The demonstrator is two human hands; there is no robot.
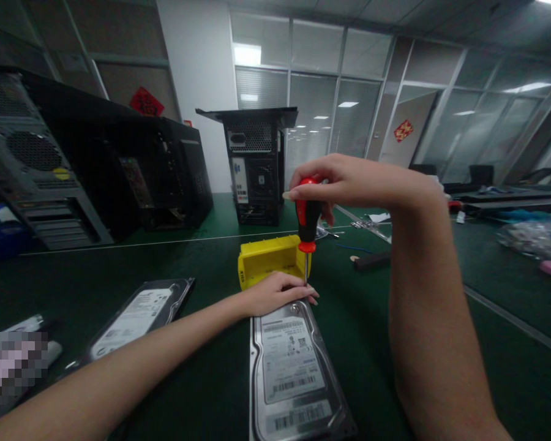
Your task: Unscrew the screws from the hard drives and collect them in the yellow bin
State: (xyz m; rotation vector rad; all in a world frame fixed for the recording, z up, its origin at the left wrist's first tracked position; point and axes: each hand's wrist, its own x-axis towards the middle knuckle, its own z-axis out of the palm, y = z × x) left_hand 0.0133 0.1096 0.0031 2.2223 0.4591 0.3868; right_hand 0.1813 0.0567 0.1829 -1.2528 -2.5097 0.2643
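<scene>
A silver hard drive (294,367) with a white label lies on the green table before me. Across its far end lies my left hand (275,293), holding it, with thumb and fingers close to the screwdriver's shaft. My right hand (324,180) grips the top of a red and black screwdriver (308,220) from above. The screwdriver stands upright, shaft pointing down at the drive's far end; its tip is hidden by my left fingers. Just behind the drive sits a yellow plastic bin (269,254), its open side facing me.
Another hard drive (138,312) lies to the left, partly behind my left forearm. Computer cases (257,165) stand at the back, with larger ones (96,159) at the far left. On the right are a black bar (371,261), small metal parts and a clear plastic bag (537,237).
</scene>
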